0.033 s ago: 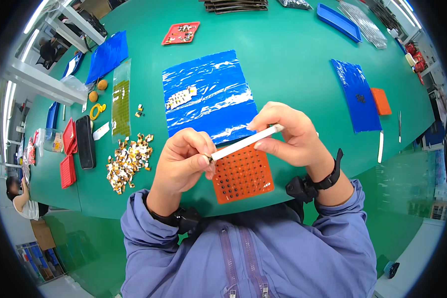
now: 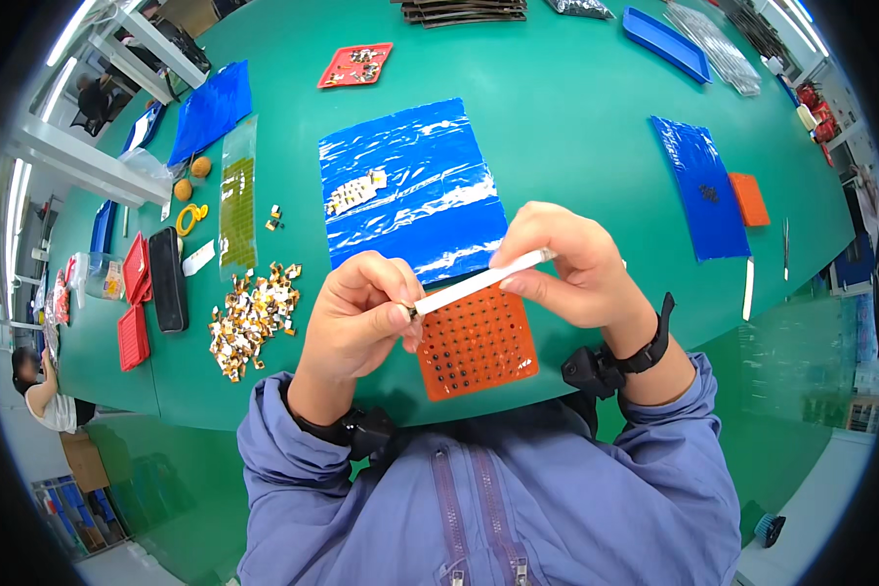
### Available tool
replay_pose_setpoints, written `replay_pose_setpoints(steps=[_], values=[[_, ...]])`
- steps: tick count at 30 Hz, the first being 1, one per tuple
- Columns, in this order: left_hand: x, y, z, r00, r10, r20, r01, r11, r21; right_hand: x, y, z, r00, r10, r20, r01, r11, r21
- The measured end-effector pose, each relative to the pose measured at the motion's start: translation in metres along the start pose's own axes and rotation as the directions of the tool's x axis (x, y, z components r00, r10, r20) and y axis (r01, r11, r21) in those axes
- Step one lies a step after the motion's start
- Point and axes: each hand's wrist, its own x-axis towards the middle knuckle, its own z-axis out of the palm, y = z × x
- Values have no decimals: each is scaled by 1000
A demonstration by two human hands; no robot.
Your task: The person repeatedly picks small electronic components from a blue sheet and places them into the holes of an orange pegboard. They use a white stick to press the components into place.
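A narrow white stick (image 2: pixel 467 287) slants up to the right between my two hands, above an orange tray. My right hand (image 2: pixel 564 264) is closed, pinching the stick's upper right end between thumb and fingers. My left hand (image 2: pixel 363 311) is closed in a pinch on a tiny dark piece (image 2: pixel 413 313) that meets the stick's lower left end; the fingertips hide most of it. Beneath the stick, the orange tray (image 2: pixel 495 379) carries rows of small dark round parts. A blue plastic sheet (image 2: pixel 410 146) lies just beyond, bearing a cluster of small white-and-yellow parts (image 2: pixel 356 193).
Left of my left hand is a heap of small white-and-brown parts (image 2: pixel 249 322). Farther left are a black case (image 2: pixel 168 283), red trays (image 2: pixel 134 337) and yellow scissors (image 2: pixel 191 217). Another blue sheet (image 2: pixel 698 186), an orange block (image 2: pixel 749 199) and tweezers (image 2: pixel 786 249) lie right.
The stick's right end and my right fingertips have dipped very slightly. My left hand stays in place.
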Motion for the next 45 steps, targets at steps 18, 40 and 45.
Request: replay_pose_setpoints(steps=[18,40,45], values=[[0,1,1,1000,11,1,-11,1000,14,1,-5,-1,999,-23,40,26,996,-85],[0,2,-1,1000,11,3,-11,998,56,-2,-5,-6,977,130,169,-121,991,-64],[0,2,-1,999,33,-1,-32,994,107,-1,-8,-7,965,175,195,-171,985,-38]])
